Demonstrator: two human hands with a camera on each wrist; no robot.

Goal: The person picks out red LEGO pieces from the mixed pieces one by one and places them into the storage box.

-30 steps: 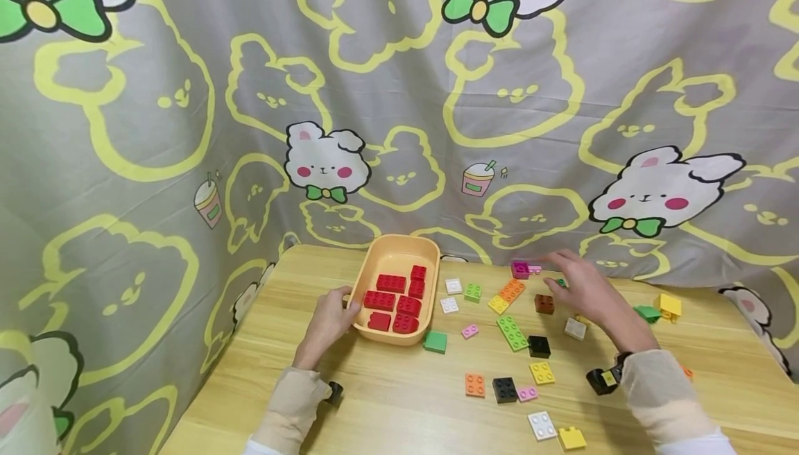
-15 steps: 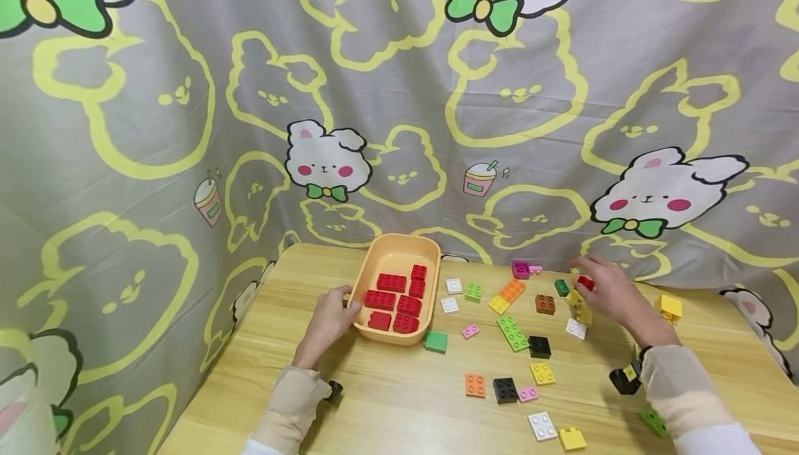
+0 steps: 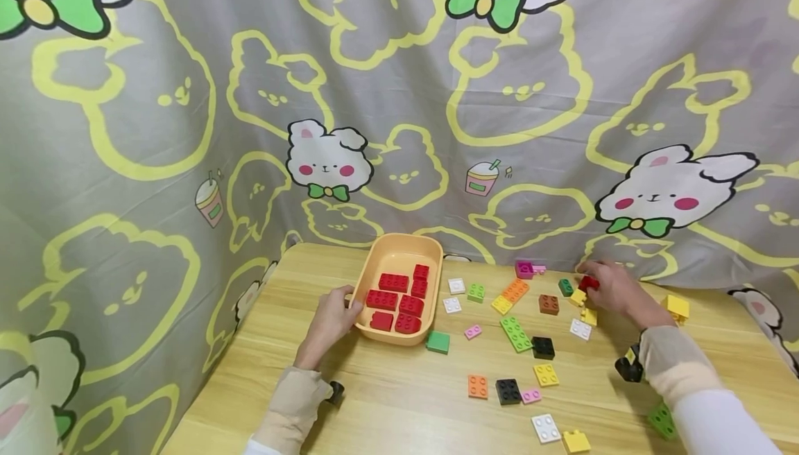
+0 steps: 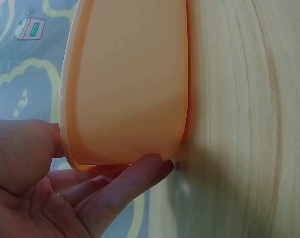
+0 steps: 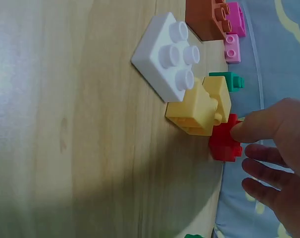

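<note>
My left hand (image 3: 329, 320) holds the near-left side of a light orange plastic tray (image 3: 399, 245). In the left wrist view, the thumb lies at the tray's rim and the fingers curl under its end. Several red toy building bricks (image 3: 382, 299) lie inside it. At the back right, my right hand (image 3: 614, 292) has its thumb and fingers about a red building brick (image 5: 224, 141). The thumb touches this brick in the right wrist view. Right beside it stand yellow bricks (image 5: 197, 109), with a white four-stud brick (image 5: 167, 57) and a dark green brick (image 3: 565, 287) nearby.
Loose bricks spread over the wooden table (image 3: 387, 399), among them a lime green one (image 3: 516, 333), a brown one (image 3: 548, 304), black ones (image 3: 543, 348) and a yellow one (image 3: 675, 308) at the far right. A patterned curtain (image 3: 399, 101) hangs along the back edge.
My right hand has moved right, past the dark green brick, to the red brick, uncovering the yellow bricks and a lime green brick near the forearm. The left hand and tray have stayed put.
</note>
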